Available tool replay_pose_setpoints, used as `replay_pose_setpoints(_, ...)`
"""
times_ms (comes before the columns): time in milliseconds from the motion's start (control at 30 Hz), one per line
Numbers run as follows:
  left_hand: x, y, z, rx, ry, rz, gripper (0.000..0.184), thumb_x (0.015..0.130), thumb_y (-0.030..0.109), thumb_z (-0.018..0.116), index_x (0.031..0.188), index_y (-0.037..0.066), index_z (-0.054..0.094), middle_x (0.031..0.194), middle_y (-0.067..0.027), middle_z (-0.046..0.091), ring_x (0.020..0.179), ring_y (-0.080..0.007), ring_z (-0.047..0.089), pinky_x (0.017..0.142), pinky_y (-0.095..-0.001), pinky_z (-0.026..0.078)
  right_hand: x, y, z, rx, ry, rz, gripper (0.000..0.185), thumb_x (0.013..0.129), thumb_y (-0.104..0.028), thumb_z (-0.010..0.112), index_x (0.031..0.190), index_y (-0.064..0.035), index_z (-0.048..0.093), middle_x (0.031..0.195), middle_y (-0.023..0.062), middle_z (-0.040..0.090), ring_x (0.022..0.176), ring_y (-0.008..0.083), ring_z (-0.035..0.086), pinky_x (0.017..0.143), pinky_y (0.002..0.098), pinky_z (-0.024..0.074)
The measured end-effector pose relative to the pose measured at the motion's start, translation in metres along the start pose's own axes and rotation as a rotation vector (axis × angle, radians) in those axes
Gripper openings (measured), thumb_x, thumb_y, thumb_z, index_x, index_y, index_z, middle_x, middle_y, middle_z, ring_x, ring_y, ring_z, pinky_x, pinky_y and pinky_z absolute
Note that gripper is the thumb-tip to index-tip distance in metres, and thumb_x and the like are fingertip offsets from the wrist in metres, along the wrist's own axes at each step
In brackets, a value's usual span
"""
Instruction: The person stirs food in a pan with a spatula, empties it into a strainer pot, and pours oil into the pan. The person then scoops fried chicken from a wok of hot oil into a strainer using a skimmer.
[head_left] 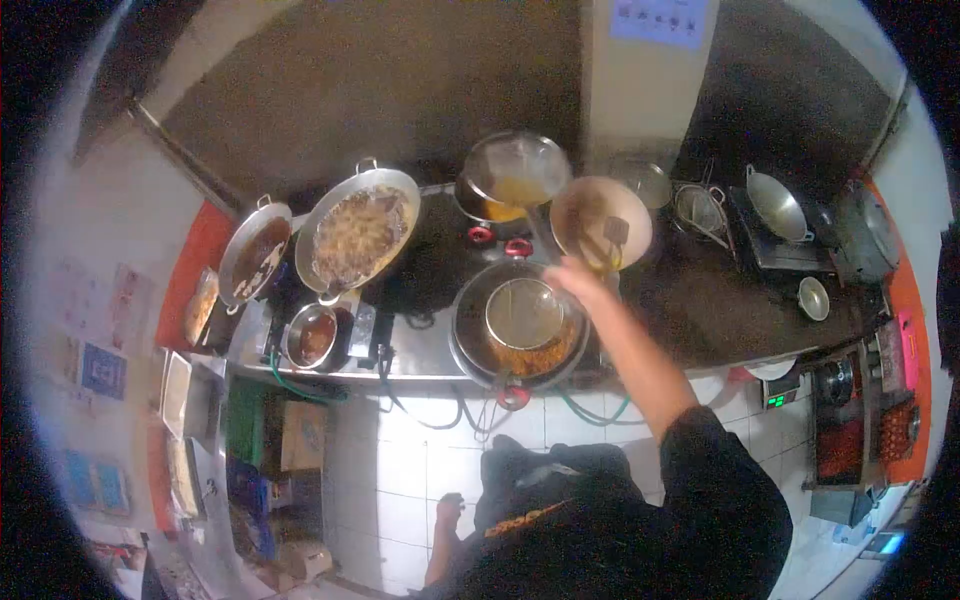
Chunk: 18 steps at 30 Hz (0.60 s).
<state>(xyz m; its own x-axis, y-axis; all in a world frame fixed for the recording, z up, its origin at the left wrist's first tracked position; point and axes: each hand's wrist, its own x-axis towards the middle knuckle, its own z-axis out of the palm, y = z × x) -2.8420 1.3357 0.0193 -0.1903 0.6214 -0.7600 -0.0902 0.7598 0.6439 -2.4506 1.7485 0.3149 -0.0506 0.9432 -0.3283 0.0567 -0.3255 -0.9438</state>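
Note:
My right hand is closed on the handle of a large round strainer, whose bowl is over a pan with yellow-orange contents at the back. Below that hand, a smaller round mesh sieve lies over a dark wok with orange-brown food in it. To the right of the strainer stands a pale bowl with a slotted spatula in it. My left hand hangs low over the tiled floor, its fingers loosely bent and apart, with nothing visible in them.
On the left are a big pan of bubbling food, a pan of dark liquid and a small pot. An empty wok and a small metal bowl stand at the right. Green hoses hang at the counter's front edge.

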Motion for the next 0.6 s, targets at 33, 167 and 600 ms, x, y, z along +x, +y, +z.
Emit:
replay_pose_setpoints(33, 0.022, -0.037, -0.021, 0.314, -0.063, 0.210, 0.017, 0.078, 0.009, 0.048, 0.091, 0.002, 0.057, 0.082, -0.0078, 0.061, 0.061, -0.0144, 0.056, 0.046, -0.0247, 0.041, 0.027, -0.006, 0.012, 0.010, -0.012, -0.002, 0.018, 0.067, -0.014, 0.059, 0.080, -0.0017, 0.055, 0.063, 0.0032, 0.052, 0.051, 0.0130, 0.051, 0.043, 0.0280, 0.0410)
replay_pose_setpoints(167, -0.004, -0.084, -0.067, 0.443, -0.002, 0.862, 0.020, 0.072, 0.024, 0.062, 0.084, 0.008, 0.063, 0.086, -0.0118, 0.062, 0.083, -0.0232, 0.059, 0.076, -0.0387, 0.045, 0.153, 0.020, 0.043, -0.117, -0.155, 0.116, 0.013, 0.068, -0.016, 0.060, 0.073, -0.0043, 0.056, 0.062, 0.0021, 0.055, 0.054, 0.0118, 0.052, 0.044, 0.0256, 0.0395)
replay_pose_setpoints(600, 0.028, -0.025, -0.023, 0.472, -0.035, 0.182, 0.023, 0.081, 0.021, 0.050, 0.088, 0.003, 0.060, 0.079, -0.0102, 0.061, 0.068, -0.0179, 0.057, 0.061, -0.0315, 0.046, 0.073, 0.102, -0.018, -0.429, 1.050, -0.194, 0.018, 0.073, -0.019, 0.055, 0.072, -0.0029, 0.063, 0.064, 0.0127, 0.061, 0.059, 0.0272, 0.059, 0.057, 0.0366, 0.0455)
